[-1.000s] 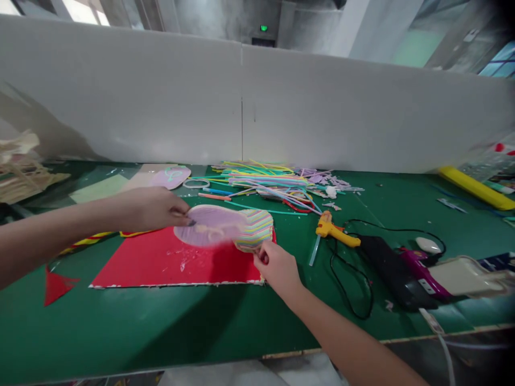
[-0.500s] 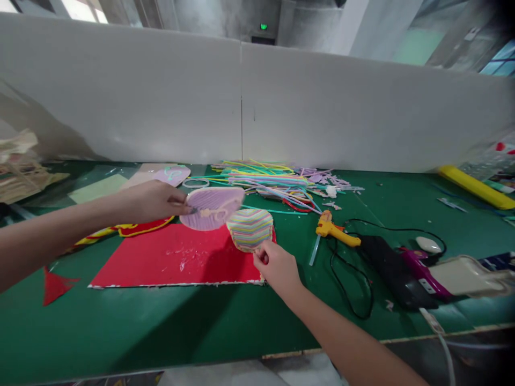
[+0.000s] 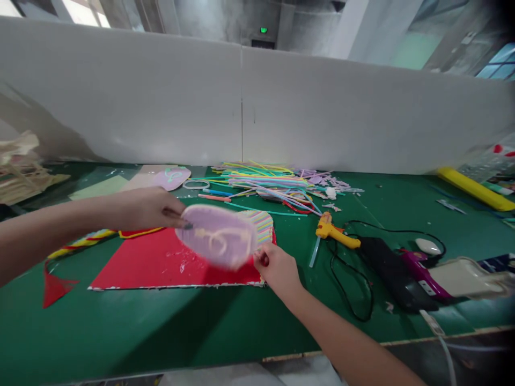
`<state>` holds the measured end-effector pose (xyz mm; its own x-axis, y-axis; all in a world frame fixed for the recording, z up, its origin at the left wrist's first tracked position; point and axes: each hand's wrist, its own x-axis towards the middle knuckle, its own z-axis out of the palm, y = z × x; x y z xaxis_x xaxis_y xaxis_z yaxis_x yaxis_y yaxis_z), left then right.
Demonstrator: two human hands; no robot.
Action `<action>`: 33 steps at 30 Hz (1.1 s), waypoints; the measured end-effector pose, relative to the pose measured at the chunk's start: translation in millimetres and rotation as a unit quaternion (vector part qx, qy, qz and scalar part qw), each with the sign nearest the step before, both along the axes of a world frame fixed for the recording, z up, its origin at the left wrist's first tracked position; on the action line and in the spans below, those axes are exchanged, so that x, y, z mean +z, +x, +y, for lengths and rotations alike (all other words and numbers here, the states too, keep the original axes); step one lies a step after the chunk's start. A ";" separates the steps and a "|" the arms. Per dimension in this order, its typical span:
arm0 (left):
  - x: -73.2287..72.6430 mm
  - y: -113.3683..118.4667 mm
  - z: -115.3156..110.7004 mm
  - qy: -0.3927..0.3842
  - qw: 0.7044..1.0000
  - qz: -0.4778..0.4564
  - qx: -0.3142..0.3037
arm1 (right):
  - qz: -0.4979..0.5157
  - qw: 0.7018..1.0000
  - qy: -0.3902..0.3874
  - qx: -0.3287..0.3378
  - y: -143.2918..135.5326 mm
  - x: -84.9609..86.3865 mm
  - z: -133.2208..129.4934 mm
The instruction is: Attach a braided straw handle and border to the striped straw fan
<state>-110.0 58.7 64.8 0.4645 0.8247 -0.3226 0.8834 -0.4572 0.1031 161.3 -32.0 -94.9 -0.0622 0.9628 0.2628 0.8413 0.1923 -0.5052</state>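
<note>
1. Right hand [image 3: 277, 268]: at the near right corner of the red sheet [image 3: 161, 262], fingers pinched shut on the lower edge of the striped piece [image 3: 263, 224].
2. Red sheet: flat on the green table [image 3: 201, 321], glue smears at its middle.
3. Left hand [image 3: 148, 208]: above the sheet's far left edge, thumb and fingers closed on the rim of the lilac disc [image 3: 217, 236].
4. Lilac disc: held tilted above the sheet, blurred, a pale looped cord on its face; it overlaps the striped piece, touching or not I cannot tell.
5. Glue gun [image 3: 332, 229]: yellow, lying right of the sheet, near it.
6. Black cable [image 3: 354, 300]: right of the sheet, past the glue gun.
7. Straws [image 3: 265, 182]: coloured heap beyond the sheet's far right corner.
8. White wall [image 3: 241, 107]: behind the sheet, at the table's far edge.
</note>
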 end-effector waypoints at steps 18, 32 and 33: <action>-8.7 -5.6 6.2 -0.044 0.997 -0.047 0.045 | 0.003 1.000 0.008 0.002 -0.5 1.2 -0.4; -4.8 -12.5 -0.8 -0.177 0.983 -0.041 -0.021 | 0.007 1.000 0.008 0.004 0.2 1.2 -0.6; -5.1 -12.2 -1.6 -0.187 0.981 -0.045 -0.025 | 0.008 1.000 0.006 0.005 0.2 1.3 -0.7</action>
<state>-122.1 57.0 59.8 0.5422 0.6319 -0.5538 0.8402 -0.4161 0.3478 161.5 -32.7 -93.6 -0.0672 0.9591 0.2750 0.8316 0.2061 -0.5158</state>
